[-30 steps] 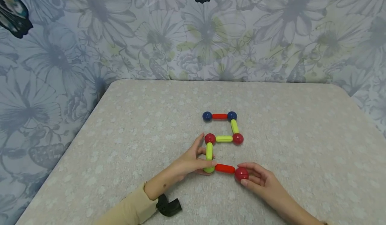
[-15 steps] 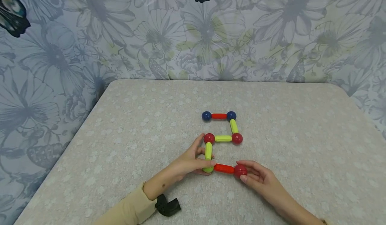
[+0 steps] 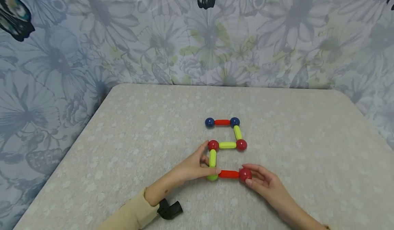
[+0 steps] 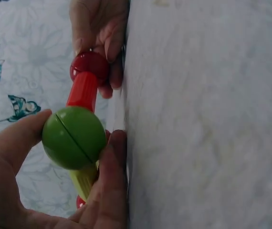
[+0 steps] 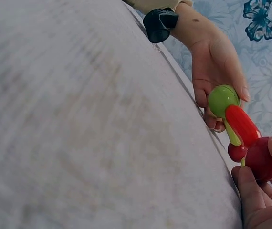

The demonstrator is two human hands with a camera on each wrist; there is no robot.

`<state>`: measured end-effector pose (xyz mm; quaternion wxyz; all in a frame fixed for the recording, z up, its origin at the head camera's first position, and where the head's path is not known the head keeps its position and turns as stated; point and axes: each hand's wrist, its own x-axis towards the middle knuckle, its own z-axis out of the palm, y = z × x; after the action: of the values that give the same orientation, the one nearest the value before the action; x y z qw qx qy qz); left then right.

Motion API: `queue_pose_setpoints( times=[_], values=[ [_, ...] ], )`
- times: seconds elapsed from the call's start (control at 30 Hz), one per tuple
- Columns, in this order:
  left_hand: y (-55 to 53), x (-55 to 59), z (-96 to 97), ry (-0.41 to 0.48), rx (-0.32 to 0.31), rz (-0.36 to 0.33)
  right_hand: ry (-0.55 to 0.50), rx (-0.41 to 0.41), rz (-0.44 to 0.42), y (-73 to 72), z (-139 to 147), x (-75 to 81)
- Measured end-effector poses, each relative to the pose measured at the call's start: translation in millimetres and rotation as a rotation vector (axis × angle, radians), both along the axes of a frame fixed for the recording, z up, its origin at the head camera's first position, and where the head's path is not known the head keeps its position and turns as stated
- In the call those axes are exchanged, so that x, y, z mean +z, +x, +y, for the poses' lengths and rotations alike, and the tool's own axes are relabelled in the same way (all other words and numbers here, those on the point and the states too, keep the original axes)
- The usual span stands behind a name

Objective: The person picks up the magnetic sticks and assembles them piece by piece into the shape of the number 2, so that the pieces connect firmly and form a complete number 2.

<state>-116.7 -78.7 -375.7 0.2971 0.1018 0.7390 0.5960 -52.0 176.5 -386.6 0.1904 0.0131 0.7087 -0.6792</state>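
Note:
A chain of magnetic balls and rods lies on the table in the head view. My left hand (image 3: 194, 166) pinches the green ball (image 4: 74, 138) between thumb and fingers. From it a yellow-green rod (image 3: 212, 158) runs to a red ball (image 3: 213, 145), close to the left index fingertip. A red rod (image 3: 229, 174) joins the green ball to the red end ball (image 3: 245, 174), which my right hand (image 3: 266, 183) pinches. Farther along come another yellow-green rod (image 3: 227, 145), a red ball (image 3: 241, 144), a short yellow-green rod (image 3: 237, 132), and two blue balls (image 3: 235, 122) bridged by a red rod (image 3: 222, 122).
The table (image 3: 147, 120) has a pale patterned cover. Behind it stands a floral backdrop (image 3: 212, 45) with butterfly figures. A black curved wrist mount (image 3: 170, 209) sticks out under the left sleeve (image 3: 132, 209).
My right hand has swung the red end ball slightly away from the person, so the red rod now lies nearly level across the view. The left hand keeps its grip; the head view has tilted slightly up.

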Motion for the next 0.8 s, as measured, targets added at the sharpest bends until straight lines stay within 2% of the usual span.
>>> queue_pose_setpoints(
  times=[0.23,0.5,0.8],
  values=[
    [-2.0,4.0,-0.8,-0.041,-0.066,0.101,0.012,0.007,0.044,0.7,1.0,-1.1],
    [0.5,5.5,-1.6,-0.062,-0.083,0.11,0.017,0.005,0.031,3.1,-0.5,-2.7],
    [0.5,4.9,-2.0,-0.07,-0.083,0.119,0.02,0.006,0.058,2.9,-1.1,-3.9]
  ],
)
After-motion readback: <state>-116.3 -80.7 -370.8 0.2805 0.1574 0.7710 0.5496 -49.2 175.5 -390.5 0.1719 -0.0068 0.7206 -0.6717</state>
